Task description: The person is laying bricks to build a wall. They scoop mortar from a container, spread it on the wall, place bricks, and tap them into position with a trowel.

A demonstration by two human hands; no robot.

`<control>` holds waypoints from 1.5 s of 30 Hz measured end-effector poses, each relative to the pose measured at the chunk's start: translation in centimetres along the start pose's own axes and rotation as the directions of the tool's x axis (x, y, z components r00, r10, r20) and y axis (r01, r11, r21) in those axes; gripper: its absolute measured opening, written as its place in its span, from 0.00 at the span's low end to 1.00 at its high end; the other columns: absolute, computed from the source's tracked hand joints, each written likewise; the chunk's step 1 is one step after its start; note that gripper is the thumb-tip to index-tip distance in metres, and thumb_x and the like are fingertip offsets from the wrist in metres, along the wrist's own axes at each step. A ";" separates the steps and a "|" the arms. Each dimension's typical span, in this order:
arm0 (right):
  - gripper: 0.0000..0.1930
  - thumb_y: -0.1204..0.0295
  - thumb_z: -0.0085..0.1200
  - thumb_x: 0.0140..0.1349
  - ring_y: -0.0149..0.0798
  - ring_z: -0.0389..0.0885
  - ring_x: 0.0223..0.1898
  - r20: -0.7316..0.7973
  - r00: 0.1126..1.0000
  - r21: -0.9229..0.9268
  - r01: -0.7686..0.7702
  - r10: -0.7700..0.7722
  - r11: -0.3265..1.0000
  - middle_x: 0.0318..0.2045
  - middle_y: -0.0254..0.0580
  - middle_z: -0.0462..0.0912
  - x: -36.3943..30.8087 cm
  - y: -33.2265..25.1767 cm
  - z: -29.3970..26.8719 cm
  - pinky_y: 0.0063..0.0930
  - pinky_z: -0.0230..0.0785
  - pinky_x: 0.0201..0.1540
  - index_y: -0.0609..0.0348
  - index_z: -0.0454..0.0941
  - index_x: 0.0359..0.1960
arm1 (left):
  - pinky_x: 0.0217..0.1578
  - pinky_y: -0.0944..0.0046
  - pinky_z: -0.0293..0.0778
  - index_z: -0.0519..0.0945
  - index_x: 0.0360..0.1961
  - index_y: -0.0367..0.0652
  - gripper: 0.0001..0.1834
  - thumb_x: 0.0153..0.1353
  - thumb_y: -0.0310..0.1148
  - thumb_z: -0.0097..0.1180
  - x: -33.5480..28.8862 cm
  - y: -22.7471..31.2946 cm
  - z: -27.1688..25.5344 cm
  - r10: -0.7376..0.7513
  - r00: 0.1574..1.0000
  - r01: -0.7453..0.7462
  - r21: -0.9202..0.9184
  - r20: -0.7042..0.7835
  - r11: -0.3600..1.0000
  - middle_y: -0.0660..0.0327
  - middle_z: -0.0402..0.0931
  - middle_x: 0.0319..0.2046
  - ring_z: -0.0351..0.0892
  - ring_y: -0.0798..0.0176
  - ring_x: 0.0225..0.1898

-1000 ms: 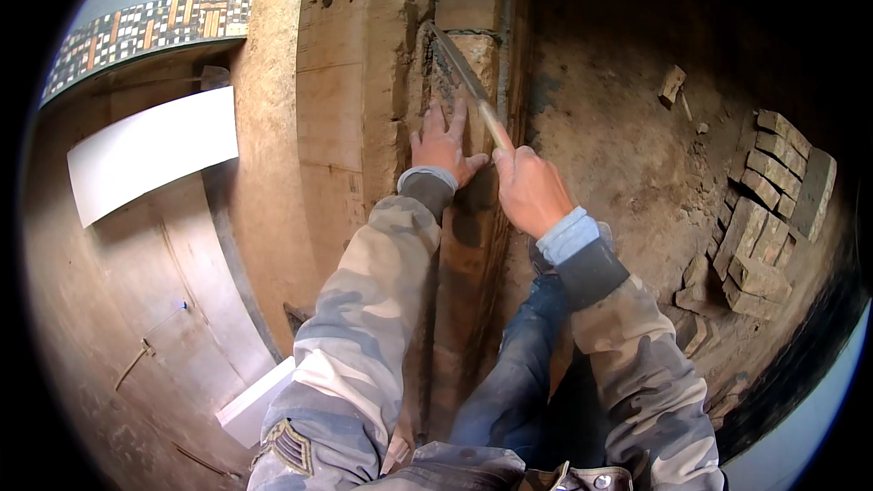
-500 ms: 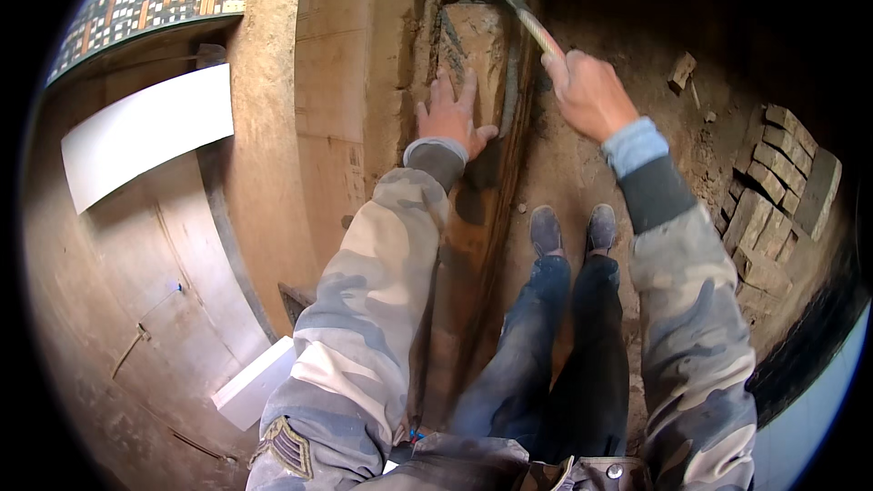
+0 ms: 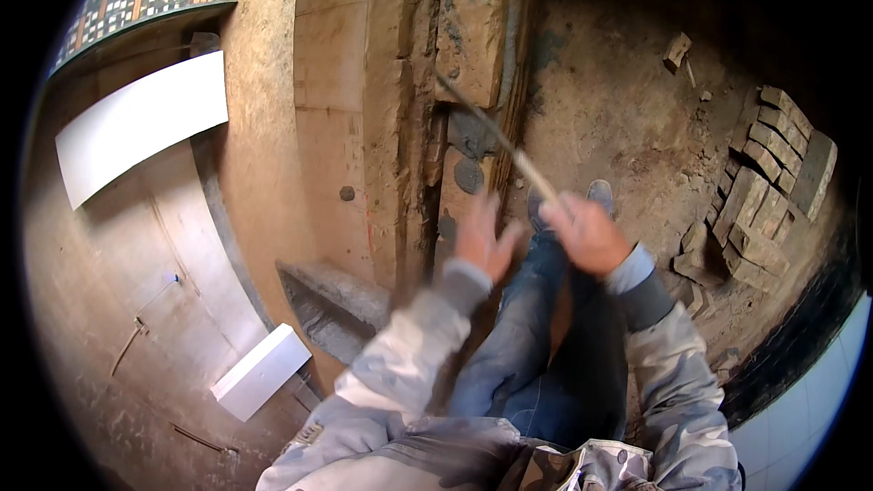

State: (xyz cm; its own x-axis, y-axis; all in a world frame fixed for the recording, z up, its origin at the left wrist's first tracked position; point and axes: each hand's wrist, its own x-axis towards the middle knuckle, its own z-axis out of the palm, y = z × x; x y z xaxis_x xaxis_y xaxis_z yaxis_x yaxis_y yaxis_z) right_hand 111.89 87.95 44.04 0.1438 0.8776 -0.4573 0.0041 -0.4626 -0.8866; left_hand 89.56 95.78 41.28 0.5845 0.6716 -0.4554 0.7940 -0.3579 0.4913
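Observation:
In my right hand [image 3: 591,235] is a long tool with a narrow blade and a pale tan handle [image 3: 536,177]; the fingers are closed round the handle. Its blade [image 3: 468,107] slants up and left, over the lower edge of a tan block [image 3: 471,36] in the row. Just left of the right hand is my left hand [image 3: 486,238], blurred, with fingers apart and nothing seen in it. Grey mortar [image 3: 471,135] lies on the row below that block, with a round grey patch [image 3: 468,175] nearer the left hand.
A grey trough [image 3: 338,309] sits left of my left forearm. White panels [image 3: 145,127] and a white box [image 3: 262,373] lie farther left. Stacked tan blocks [image 3: 764,186] stand on the dirt floor [image 3: 627,127] at right, with a loose piece [image 3: 677,52] beyond.
My left hand has lifted off the block and drawn back toward me. The right hand has come down toward me with the tool, its blade now lower over the row. The trough is more exposed.

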 end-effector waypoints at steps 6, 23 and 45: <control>0.18 0.58 0.54 0.70 0.70 0.78 0.36 -0.002 0.991 -0.047 -0.133 0.133 0.990 0.28 0.66 0.79 -5.3 6.1 10.0 0.57 0.69 0.35 0.63 0.73 0.32 | 0.66 0.49 0.63 0.67 0.66 0.29 0.38 0.64 0.47 0.60 -17.1 0.8 5.0 -0.232 0.890 0.262 -0.025 0.392 0.965 0.33 0.67 0.62 0.65 0.34 0.65; 0.27 0.50 0.47 0.72 0.69 0.77 0.36 -0.654 0.754 -0.167 -0.064 -0.062 0.984 0.31 0.67 0.79 18.8 11.4 -6.0 0.53 0.68 0.38 0.67 0.76 0.29 | 0.54 0.46 0.74 0.79 0.51 0.41 0.26 0.62 0.52 0.55 -14.0 1.4 8.1 -0.458 0.764 0.284 0.401 0.455 0.871 0.49 0.75 0.55 0.75 0.45 0.58; 0.27 0.47 0.47 0.73 0.42 0.78 0.22 -0.549 0.788 0.373 -0.068 0.280 0.925 0.20 0.46 0.78 14.6 17.7 11.3 0.43 0.69 0.27 0.63 0.75 0.31 | 0.50 0.44 0.77 0.79 0.48 0.43 0.23 0.60 0.49 0.58 -13.8 -0.6 8.0 -0.407 0.794 0.277 0.329 0.450 0.903 0.49 0.77 0.49 0.78 0.42 0.52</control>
State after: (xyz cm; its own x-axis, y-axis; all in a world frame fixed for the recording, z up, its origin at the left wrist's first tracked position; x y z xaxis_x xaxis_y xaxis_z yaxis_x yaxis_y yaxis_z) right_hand 102.91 94.02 20.90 0.6574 0.4931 -0.5697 -0.3755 -0.4411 -0.8151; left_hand 82.35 81.52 41.34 0.2160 0.3871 -0.8964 0.9336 -0.3506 0.0736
